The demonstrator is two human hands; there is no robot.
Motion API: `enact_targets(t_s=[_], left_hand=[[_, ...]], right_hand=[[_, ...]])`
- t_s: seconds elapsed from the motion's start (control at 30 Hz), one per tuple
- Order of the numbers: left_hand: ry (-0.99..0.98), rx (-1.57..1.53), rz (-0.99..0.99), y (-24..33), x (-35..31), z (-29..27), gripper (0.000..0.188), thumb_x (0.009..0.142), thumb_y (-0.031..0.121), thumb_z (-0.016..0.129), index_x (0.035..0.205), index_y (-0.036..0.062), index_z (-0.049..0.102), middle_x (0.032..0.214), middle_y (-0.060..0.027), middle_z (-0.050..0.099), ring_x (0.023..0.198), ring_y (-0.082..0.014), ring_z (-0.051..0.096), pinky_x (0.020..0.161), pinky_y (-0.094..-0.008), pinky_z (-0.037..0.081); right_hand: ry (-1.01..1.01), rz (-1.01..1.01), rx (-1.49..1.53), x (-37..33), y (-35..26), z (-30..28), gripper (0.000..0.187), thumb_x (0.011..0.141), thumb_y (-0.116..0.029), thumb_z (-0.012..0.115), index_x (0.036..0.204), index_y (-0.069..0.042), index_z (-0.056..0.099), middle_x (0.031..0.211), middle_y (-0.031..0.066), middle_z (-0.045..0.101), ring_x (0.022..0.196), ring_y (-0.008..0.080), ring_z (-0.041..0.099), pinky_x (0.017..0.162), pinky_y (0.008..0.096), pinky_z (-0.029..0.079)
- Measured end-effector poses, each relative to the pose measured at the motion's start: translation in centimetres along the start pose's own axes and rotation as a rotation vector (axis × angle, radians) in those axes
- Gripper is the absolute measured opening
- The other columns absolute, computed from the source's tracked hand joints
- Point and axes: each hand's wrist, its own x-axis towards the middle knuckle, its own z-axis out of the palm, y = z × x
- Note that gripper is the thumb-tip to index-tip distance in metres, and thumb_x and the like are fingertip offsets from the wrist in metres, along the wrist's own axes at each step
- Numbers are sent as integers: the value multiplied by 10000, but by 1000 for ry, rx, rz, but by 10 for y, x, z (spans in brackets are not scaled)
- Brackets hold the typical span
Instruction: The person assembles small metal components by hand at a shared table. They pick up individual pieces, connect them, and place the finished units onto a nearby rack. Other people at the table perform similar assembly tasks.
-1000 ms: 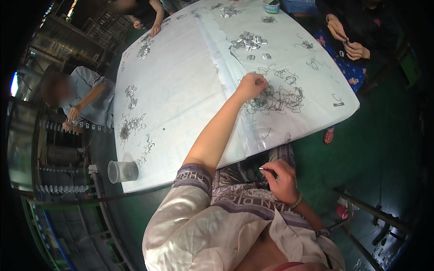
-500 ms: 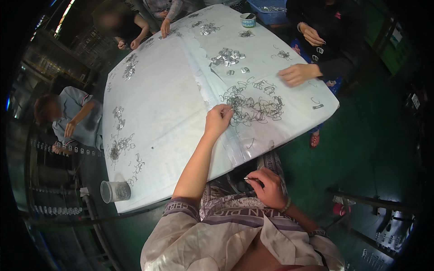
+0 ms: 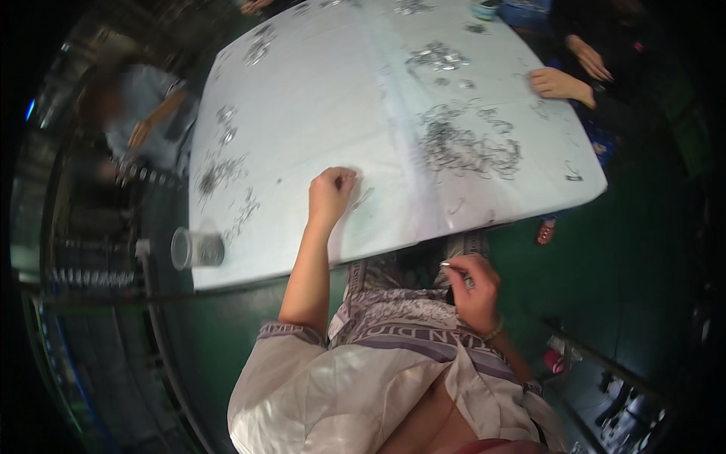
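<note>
My left hand (image 3: 330, 195) is over the table (image 3: 302, 106), its fingers pinched together. A blurred thin wire hook (image 3: 361, 198) shows just beside its fingertips; whether the hand holds it I cannot make out. Low in front of my lap, my right hand (image 3: 475, 291) pinches a small shiny metal piece (image 3: 445, 265) between thumb and fingers. To the right of my left hand lies a tangled pile of dark wire hooks (image 3: 461, 144). Beyond that pile sits a heap of flat silvery metal pieces (image 3: 437, 57).
A clear plastic tub (image 3: 198, 250) stands at the table's near left corner. Smaller heaps of wire pieces (image 3: 219, 172) lie along the left side. Co-workers sit left and right; one co-worker's hand (image 3: 560, 83) rests on the right edge. A small cup (image 3: 484, 9) stands at the far right.
My left hand has left the hook pile and moved left across the table. The view has shifted, and my right hand still pinches its metal piece. The right co-worker's hand has moved to the table edge.
</note>
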Motion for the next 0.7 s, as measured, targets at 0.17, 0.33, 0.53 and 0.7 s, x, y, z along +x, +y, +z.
enact_targets(t_s=[0.17,0.33,0.53,0.7], left_hand=[[-123,59,-160,9,-18,-21,158,755,161,736,802,18,689,731,-128,662,664,-273,630,625,-355,494],[-163,137,-95,3,-24,3,195,729,179,765,793,23,668,809,-135,658,763,-269,643,692,-363,500],[-197,194,-40,-15,-20,25,159,756,142,722,767,22,619,849,-166,642,805,-306,636,719,-398,495],[-90,-3,-49,-6,-24,20,117,822,84,640,848,12,551,783,-173,642,749,-308,646,674,-391,498]], right_hand=[[-23,-15,18,-4,4,5,133,779,43,679,886,-4,616,780,108,623,687,246,608,614,333,469],[-26,-31,2,-5,4,6,143,777,52,675,894,-1,613,779,107,621,685,240,604,616,329,469],[-22,-3,-26,-7,1,7,141,772,66,671,889,4,623,790,112,629,709,244,613,643,322,476],[12,33,-28,-14,2,11,117,789,76,657,887,23,621,818,121,640,741,230,624,680,313,486]])
